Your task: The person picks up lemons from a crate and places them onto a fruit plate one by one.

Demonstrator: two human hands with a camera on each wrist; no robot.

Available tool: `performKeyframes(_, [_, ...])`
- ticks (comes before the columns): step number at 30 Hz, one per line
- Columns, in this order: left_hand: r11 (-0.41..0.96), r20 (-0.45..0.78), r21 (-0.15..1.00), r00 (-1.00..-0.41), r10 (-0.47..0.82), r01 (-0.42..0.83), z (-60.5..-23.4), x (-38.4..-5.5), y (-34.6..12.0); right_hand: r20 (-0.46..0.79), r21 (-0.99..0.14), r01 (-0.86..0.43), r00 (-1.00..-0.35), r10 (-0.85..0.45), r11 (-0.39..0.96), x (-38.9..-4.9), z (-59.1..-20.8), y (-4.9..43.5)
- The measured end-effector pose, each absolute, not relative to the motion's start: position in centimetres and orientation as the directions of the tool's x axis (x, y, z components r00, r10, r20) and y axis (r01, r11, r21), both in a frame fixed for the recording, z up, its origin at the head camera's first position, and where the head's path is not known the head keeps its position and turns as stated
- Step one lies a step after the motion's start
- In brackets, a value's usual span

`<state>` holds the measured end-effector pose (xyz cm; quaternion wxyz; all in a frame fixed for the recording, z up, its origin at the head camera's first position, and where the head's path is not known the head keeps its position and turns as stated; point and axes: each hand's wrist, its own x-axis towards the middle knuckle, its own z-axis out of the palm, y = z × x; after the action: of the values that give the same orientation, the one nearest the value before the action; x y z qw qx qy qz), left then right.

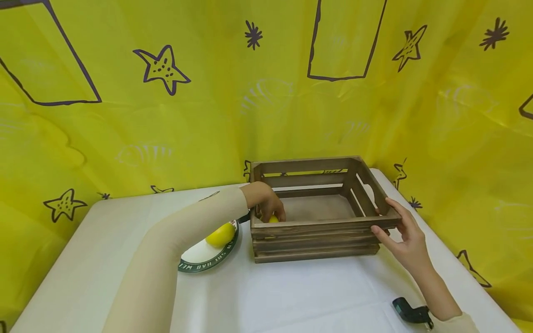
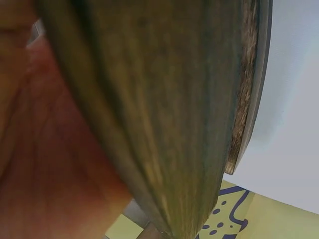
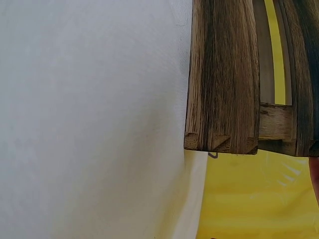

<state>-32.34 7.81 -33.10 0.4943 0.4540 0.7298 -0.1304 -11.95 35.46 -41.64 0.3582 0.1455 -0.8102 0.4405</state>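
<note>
A brown slatted wooden crate (image 1: 316,238) stands on the white-covered table in the head view. My left hand (image 1: 268,201) reaches over its left end, fingers curled down around a yellow lemon (image 1: 273,218) inside. Only a small part of that lemon shows between the fingers and the front rim. At the front right corner, my right hand (image 1: 405,243) grips the crate, thumb on the front and fingers over the end. The left wrist view has the crate's wall (image 2: 164,99) close beside the palm. Slats (image 3: 224,74) fill the upper right of the right wrist view.
Left of the crate, a white plate with a green lettered rim (image 1: 208,264) carries another lemon (image 1: 220,235), partly behind my left sleeve (image 1: 166,249). A black wrist device (image 1: 412,312) is at my right wrist. Behind the table (image 1: 291,296) hangs a yellow patterned curtain (image 1: 208,120).
</note>
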Motion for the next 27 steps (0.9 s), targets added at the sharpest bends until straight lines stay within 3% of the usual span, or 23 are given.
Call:
performKeyframes(5, [0.514,-0.834,0.306,-0.035,0.551,0.801,-33.30,-32.63,8.17,0.710,-0.619,-0.553,-0.697,0.096,0.559,-11.99,-41.63,35.60])
performKeyframes(14, [0.640,-0.847,0.311,-0.101,0.522,0.702,-33.25,-32.41,7.61,0.709,-0.613,-0.556,-0.700,0.081,0.561,-12.10,-41.91,35.50])
performKeyframes(27, [0.640,-0.812,0.334,-0.134,0.568,0.692,-33.34,-32.22,7.70,0.713,-0.622,-0.563,-0.695,0.096,0.544,-12.08,-41.96,35.49])
